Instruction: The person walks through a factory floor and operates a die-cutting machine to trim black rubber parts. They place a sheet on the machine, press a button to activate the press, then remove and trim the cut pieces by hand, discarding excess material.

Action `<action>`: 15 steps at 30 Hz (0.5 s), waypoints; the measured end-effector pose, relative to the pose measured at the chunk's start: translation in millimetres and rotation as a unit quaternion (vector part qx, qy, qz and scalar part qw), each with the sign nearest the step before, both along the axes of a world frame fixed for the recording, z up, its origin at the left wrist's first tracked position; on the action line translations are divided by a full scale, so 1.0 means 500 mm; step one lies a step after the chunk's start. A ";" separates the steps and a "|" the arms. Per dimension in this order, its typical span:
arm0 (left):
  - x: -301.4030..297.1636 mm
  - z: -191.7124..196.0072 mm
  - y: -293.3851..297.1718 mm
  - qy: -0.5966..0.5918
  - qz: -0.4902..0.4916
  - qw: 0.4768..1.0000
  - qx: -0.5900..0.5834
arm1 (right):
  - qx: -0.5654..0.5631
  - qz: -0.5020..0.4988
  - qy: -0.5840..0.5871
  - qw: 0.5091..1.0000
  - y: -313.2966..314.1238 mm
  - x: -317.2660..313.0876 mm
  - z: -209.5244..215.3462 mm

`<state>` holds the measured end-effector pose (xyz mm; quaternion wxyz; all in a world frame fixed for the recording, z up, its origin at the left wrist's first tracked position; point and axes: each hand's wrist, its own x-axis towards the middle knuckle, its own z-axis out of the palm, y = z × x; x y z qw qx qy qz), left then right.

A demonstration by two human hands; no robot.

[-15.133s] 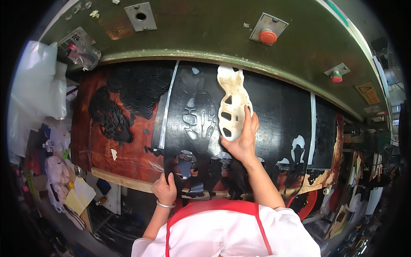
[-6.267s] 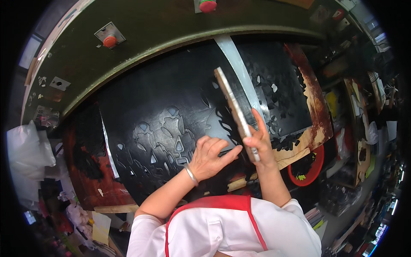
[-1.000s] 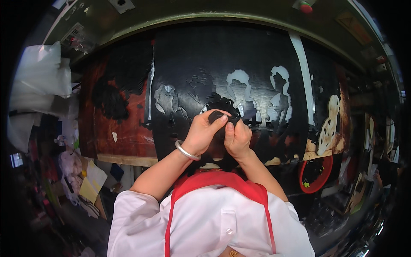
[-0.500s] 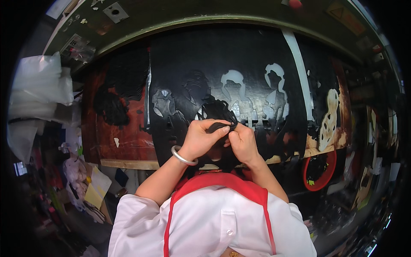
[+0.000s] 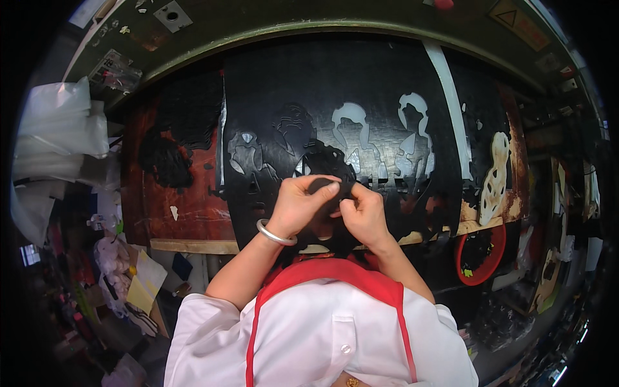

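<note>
Over the near part of a large black sheet (image 5: 277,71), my two hands meet with fingers closed. A thin, dark, bendable piece of sheet (image 5: 322,186) is pinched between my left hand's (image 5: 296,205) thumb and fingers. My right hand (image 5: 365,218) has its fingertips pressed together at the right end of that piece. Its full outline is partly covered by my fingers. Just beyond them lies a black cut-out piece with openings (image 5: 330,158); I cannot tell whether it joins the held one. Curved holes in the sheet show a pale surface.
Piled black pieces (image 5: 164,158) lie on the reddish board at left. A pale cut-out shape (image 5: 495,177) rests at right, above a red basin (image 5: 480,258) containing black scraps. Clear plastic bags (image 5: 61,122) hang at far left. A green machine beam (image 5: 309,29) spans the back.
The dark piece in my left hand has turned from a folded strip to a broader face. My right fingers have drawn slightly apart from the left ones.
</note>
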<state>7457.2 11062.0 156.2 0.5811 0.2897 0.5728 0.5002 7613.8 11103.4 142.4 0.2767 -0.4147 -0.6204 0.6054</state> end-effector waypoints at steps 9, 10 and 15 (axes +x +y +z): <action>0.018 -0.010 0.002 -0.012 0.042 0.999 0.017 | 0.246 -0.060 -0.085 0.964 -0.014 -0.010 -0.013; 0.018 -0.003 0.008 -0.024 0.063 0.997 0.025 | 0.262 -0.071 -0.045 0.961 -0.015 -0.012 -0.027; -0.123 0.112 0.081 -0.030 0.321 0.921 0.220 | 0.340 -0.123 -0.113 0.925 -0.019 0.005 -0.101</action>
